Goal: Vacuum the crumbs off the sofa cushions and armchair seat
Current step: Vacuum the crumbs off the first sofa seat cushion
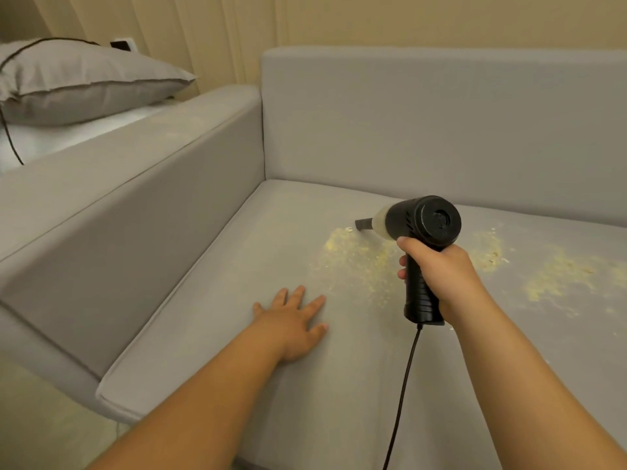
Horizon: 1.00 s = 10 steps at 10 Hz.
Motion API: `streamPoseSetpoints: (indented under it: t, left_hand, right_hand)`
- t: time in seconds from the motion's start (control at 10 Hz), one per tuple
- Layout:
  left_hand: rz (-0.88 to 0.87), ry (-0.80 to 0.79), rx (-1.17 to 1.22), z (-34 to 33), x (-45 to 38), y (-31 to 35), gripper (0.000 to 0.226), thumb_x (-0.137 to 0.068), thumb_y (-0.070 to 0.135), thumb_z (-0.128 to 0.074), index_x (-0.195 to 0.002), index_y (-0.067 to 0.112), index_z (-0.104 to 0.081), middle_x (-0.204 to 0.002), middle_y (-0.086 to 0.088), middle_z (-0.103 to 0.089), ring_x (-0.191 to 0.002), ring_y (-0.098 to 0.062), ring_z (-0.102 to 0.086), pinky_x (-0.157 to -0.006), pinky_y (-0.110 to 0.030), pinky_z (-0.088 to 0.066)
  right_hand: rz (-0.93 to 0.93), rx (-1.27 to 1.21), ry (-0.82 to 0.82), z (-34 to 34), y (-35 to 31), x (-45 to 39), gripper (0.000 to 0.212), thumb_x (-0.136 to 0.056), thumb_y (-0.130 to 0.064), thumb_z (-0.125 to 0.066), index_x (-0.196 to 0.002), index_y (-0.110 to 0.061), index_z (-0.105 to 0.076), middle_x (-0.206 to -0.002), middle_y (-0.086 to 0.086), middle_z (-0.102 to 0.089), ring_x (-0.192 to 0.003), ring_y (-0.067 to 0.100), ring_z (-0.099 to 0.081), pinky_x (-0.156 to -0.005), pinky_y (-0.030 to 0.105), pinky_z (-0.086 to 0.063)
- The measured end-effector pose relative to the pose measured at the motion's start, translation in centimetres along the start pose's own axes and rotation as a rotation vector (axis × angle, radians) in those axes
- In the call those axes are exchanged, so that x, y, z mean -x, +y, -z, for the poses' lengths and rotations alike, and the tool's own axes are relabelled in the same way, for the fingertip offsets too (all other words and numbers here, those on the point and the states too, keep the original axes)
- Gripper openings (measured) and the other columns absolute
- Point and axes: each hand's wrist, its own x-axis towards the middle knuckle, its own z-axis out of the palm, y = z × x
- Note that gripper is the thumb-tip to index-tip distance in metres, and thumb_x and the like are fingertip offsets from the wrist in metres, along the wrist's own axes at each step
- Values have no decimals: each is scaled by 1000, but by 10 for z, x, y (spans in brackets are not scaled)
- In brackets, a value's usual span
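While the handheld vacuum (pixel 420 232) is held by its black handle in the right hand (pixel 437 269), with the fingers wrapped fully round that handle, the first crumb patch on the sofa cushion (pixel 210 334) is being worked. The grip of the right hand is closed tight on the handle; the grip of the left hand (pixel 291 320) is spread, with straight fingers laid flat on the cushion fabric and nothing held.

The nozzle (pixel 362 224) is pointed away from the person and to the left, with its tip at the far edge of the nearest crumbs (pixel 356 256). Whether the tip touches the fabric cannot be told. A black cord (pixel 403 385) is seen hanging from the base of the handle toward the bottom of the view.

Crumbs are spread in a pale yellow band across the cushion: one patch just under and beside the vacuum, a second patch (pixel 488 249) behind the right hand, and a third patch (pixel 559 276) farther right. The cushion area between the left hand and the armrest (pixel 129 212) shows only a faint dusting.

The step in hand is judged to be an early pass on the sofa, since most crumbs remain. For the next move, the nozzle should be drawn slowly through the near patch, then carried rightward. The cord should be kept off the crumbs. The armchair is not in view.
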Motion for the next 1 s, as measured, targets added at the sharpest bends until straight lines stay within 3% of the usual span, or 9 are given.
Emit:
streamPoseSetpoints:
  t: [0.4,1.0]
  left_hand:
    - [2,-23,-2,4,0,2,70,-98,77,-22,-159,56,7,-172,9,18,-159,-26,14,-120,-71,-5]
    - [1,-15,1,3,4,2,70,-99,75,-22,-160,54,7,-172,9,18,-159,-25,14,-120,-71,-4]
  right_hand:
    - [33,18,-46,4,0,6,17,-91,-27,-77,-104,-19,-71,-92,13,-77,-70,21,-74,-83,49,-63]
    - [67,92,-90,-9,6,12,14,-92,-23,-76,-101,-13,-72,-87,15,-74,-66,20,-72,-68,38,-59]
